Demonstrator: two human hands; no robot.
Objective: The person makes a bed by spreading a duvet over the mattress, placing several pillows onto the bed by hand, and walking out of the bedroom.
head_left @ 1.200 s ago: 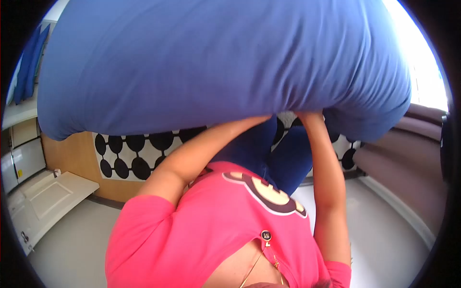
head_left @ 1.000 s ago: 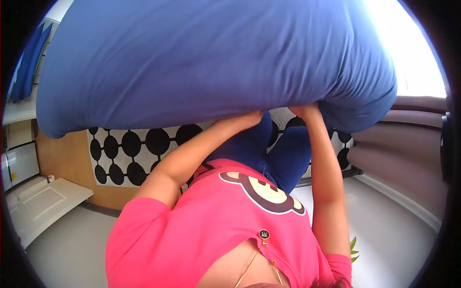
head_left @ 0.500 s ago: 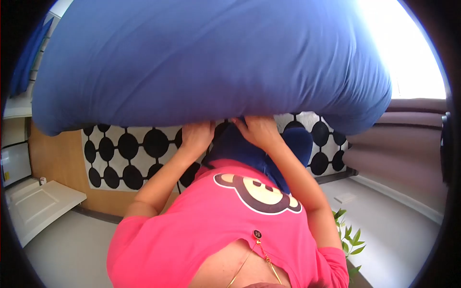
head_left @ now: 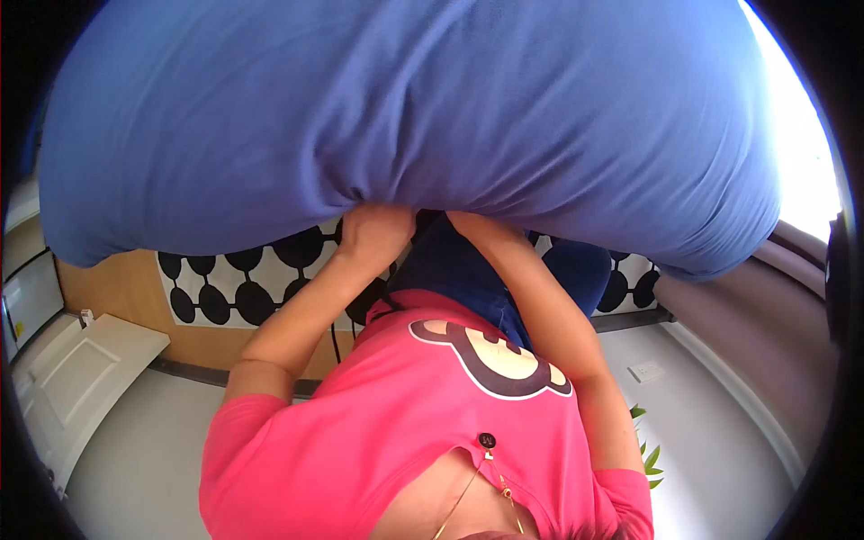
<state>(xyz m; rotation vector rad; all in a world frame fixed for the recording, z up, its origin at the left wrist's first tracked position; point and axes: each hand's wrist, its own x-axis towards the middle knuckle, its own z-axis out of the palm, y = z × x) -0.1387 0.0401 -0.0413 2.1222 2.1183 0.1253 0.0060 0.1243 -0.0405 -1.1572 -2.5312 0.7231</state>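
A bulging blue cloth (head_left: 405,108) filled the upper frame, side to side, its lower edge across the middle. The left hand (head_left: 376,232), at centre, pinched that edge, and creases ran up from the spot. The right hand (head_left: 486,232), just beside it, touched the same edge; its fingertips were hidden, so whether it gripped I cannot tell. Below and behind the 2 hands were blue trousers (head_left: 454,261) and a spotted black-and-white mat (head_left: 216,286). A pink shirt (head_left: 387,432) filled the lower centre, with a brown curtain (head_left: 747,301) at right.
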